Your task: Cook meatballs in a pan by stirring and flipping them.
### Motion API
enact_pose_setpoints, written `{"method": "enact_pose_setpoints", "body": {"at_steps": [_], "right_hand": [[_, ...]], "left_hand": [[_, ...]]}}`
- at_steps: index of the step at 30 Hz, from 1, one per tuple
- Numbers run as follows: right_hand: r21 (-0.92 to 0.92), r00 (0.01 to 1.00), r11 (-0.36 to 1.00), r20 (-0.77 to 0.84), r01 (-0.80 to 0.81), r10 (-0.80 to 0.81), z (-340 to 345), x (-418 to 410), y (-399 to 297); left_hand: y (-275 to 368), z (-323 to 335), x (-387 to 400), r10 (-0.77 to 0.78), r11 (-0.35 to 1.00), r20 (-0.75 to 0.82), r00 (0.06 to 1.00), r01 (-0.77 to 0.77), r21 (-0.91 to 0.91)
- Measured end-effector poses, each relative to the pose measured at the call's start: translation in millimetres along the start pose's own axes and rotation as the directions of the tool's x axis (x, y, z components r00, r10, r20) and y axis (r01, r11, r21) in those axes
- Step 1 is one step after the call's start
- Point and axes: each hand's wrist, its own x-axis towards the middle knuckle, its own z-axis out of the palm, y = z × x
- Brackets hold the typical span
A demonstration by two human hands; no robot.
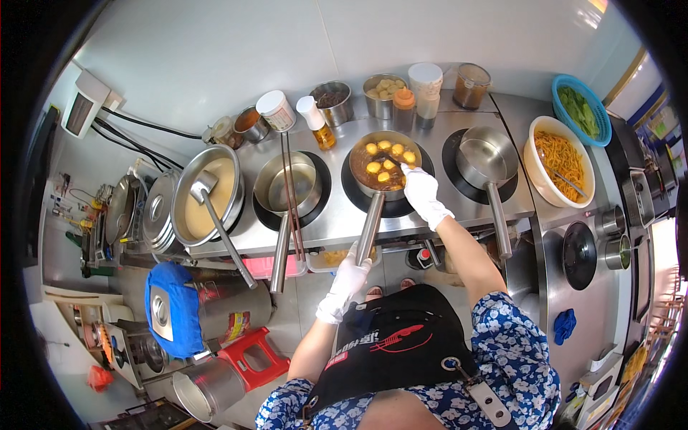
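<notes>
My left hand [348, 277], in a white glove, is closed round the long metal handle of a saucepan [371, 228]. In that pan, on a black round hob, yellow balls that look like egg yolks [373, 167] sit in brown sauce. Over the pan's right rim my gloved right hand [422, 191] grips a dark utensil [391, 159] whose tip is in the sauce; its kind is unclear. A second saucepan [287, 183] with long chopsticks [290, 188] across it stands to the left, and a third saucepan [486, 153] to the right.
Far left on the counter is a steel bowl of pale liquid [207, 209] with a ladle [220, 226]. Bottles, tubs and steel pots [380, 102] line the wall. At right stand a bowl of orange shreds [561, 166] and a blue basket of greens [580, 113]. Below left is a red stool [255, 357].
</notes>
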Motion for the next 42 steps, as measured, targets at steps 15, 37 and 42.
{"method": "enact_pose_setpoints", "body": {"at_steps": [15, 37, 42], "right_hand": [[0.013, 0.996, 1.000, 0.092, 0.017, -0.018, -61.9, -19.1, 17.0], [0.099, 0.940, 0.995, 0.336, 0.031, -0.063, -102.4, -0.8, 22.6], [0.136, 0.846, 0.982, 0.532, -0.134, 0.042, -86.9, -7.3, 2.3]], "left_hand": [[-0.9, -1.6, 0.9, 0.002, 1.000, 0.007, 1.000, -0.002, 0.029], [-2.3, -0.8, 2.1, 0.004, 1.000, 0.013, 1.000, -0.004, 0.023], [-7.6, -2.7, 0.9, 0.001, 1.000, -0.002, 1.000, 0.000, 0.005]]}}
